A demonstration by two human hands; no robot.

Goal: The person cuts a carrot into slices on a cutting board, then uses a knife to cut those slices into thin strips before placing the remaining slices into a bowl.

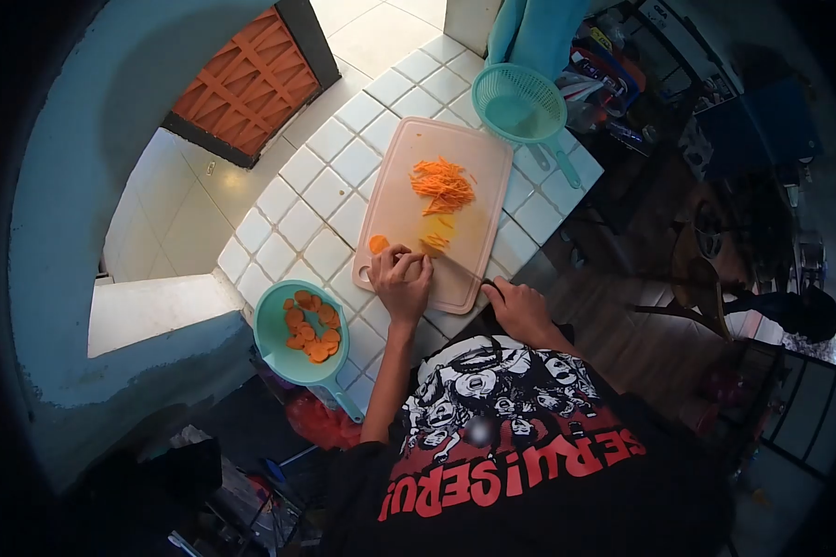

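On a pale pink cutting board (395,186), my left hand (403,284) has its fingers bent and pressed down on a carrot piece, mostly hidden beneath the fingertips. My right hand (524,310) is closed round the dark handle of a knife (463,271). Its blade lies across the board, the far end close to my left fingertips. A few cut carrot strips (435,241) rest just beyond the blade. Farther up the board is a heap of shredded carrot (443,187). One round carrot slice (379,243) lies left of my left hand.
A green colander (262,327) with several carrot slices (310,327) stands at the left edge of the white tiled counter (299,249). Another green colander (520,100), with a handle, sits at the far right corner. An orange latticed panel (247,84) is beyond the counter.
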